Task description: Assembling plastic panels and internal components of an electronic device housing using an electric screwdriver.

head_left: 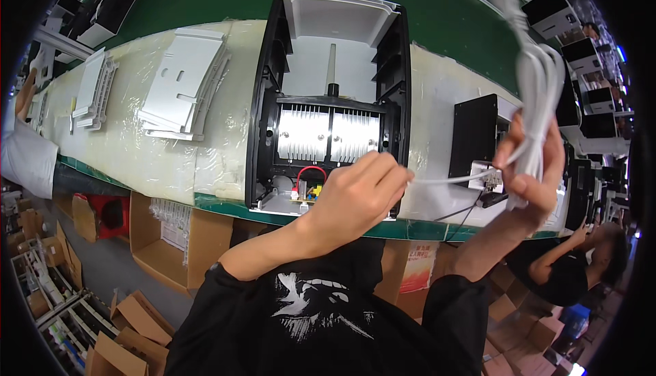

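My right hand point(533, 167) is closed round a coiled bundle of white cable point(540, 89), its top loops smeared by motion. A length of that cable runs left to my left hand point(362, 195), whose fingers are pinched on it; the cable's end is hidden. Beneath and beyond my left hand lies an open black-and-white housing point(404, 123). Inside it sit two finned silver heat sinks point(301, 133), and a grey rod stands beyond them. Near its front edge a small circuit board point(304, 198) with a red wire is partly covered by my left hand.
Flat white panels point(181, 82) are stacked on the film-covered bench point(232, 55) to the left. Just left of my right hand stands a black box-shaped unit point(473, 133), with a white socket block point(482, 176) beside it. Cardboard boxes point(174, 253) lie below the bench; people work at both sides.
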Tool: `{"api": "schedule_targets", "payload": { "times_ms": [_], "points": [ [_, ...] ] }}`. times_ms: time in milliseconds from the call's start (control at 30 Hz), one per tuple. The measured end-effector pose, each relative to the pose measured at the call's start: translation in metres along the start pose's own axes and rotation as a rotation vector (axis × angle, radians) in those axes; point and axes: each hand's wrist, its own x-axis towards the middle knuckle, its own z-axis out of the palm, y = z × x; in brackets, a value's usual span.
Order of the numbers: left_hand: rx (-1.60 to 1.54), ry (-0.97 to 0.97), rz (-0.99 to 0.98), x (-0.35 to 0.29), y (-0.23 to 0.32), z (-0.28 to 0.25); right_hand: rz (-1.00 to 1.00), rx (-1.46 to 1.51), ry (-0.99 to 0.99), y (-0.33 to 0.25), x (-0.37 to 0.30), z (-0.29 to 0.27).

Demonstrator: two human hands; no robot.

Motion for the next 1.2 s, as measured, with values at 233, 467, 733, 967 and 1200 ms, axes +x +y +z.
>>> {"api": "schedule_targets", "payload": {
  "times_ms": [233, 467, 733, 967, 1200],
  "points": [
    [-0.029, 0.126, -0.161, 0.004, -0.010, -0.003, -0.570, -0.152, 0.064, 0.082, -0.114, -0.049],
    [-0.120, -0.192, -0.117, -0.005, -0.010, -0.012, 0.708, 0.803, 0.674, 0.117, -0.197, 0.075],
    [-0.044, -0.318, -0.255, -0.001, -0.009, -0.015, -0.142, -0.706, 0.636, 0.109, -0.130, 0.101],
    [-0.215, -0.312, -0.245, -0.015, -0.012, -0.023, 0.403, -0.187, 0.174, 0.116, -0.106, 0.065],
    [-0.113, -0.255, -0.169, -0.024, -0.013, -0.012, 0.519, 0.177, 0.166, 0.112, -0.094, 0.057]
  ]
}}
